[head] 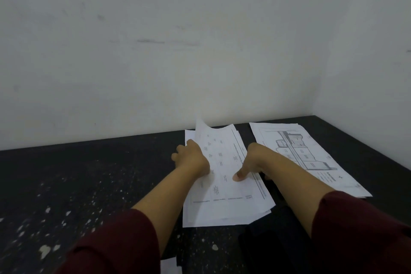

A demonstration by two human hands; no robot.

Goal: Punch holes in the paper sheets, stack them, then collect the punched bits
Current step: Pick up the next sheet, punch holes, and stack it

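The loose stack of white printed paper sheets [224,187] lies at lower centre of the frame; light, floppy, apt to slide, best taken by the edges; the left hand [192,155] curls round a lifted top sheet's edge, the right hand [251,162] pinches the opposite side, thumb on top; a second white printed pile [311,155] sits right; dark speckled tabletop [89,173], pale bare wall [178,40] behind.

Two bare forearms enter from the lower edge of the view. Both arms wear dark maroon sleeves [115,242], plain fabric without visible print, cuffs or buttons, pushed back short of the wrists with soft folds at the hems. The left hand [192,157] and right hand [253,160] carry no visible rings, watch or gloves.
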